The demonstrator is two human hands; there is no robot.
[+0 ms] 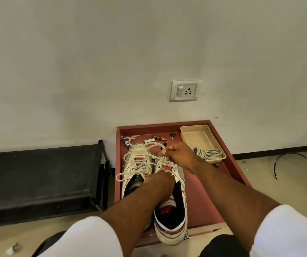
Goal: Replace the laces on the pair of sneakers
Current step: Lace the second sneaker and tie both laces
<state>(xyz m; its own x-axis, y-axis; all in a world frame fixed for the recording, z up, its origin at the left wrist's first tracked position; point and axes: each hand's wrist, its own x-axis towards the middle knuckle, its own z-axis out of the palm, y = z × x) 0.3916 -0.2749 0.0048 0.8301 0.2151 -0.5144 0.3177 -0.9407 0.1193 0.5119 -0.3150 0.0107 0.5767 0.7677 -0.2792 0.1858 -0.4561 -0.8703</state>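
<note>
The right sneaker (171, 206) lies lengthwise at lower centre of the red desk (200, 197), toe toward the wall. Its lace (141, 154) is pinched above the toe by the right hand (180, 154); the left hand (161, 179) is pressed at the eyelets, its grip hidden.

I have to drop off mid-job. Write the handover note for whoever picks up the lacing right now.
Right hand: pinches the white lace above the right sneaker.
Left hand: on that sneaker's eyelets, fingers hidden.
Both sneakers sit in the red tray; left sneaker beside it, its lace loose.
Beige bin holds a coiled bundle of laces.
Done: cannot tell which laces are old or new.
Left: finish threading both, tie.
</note>
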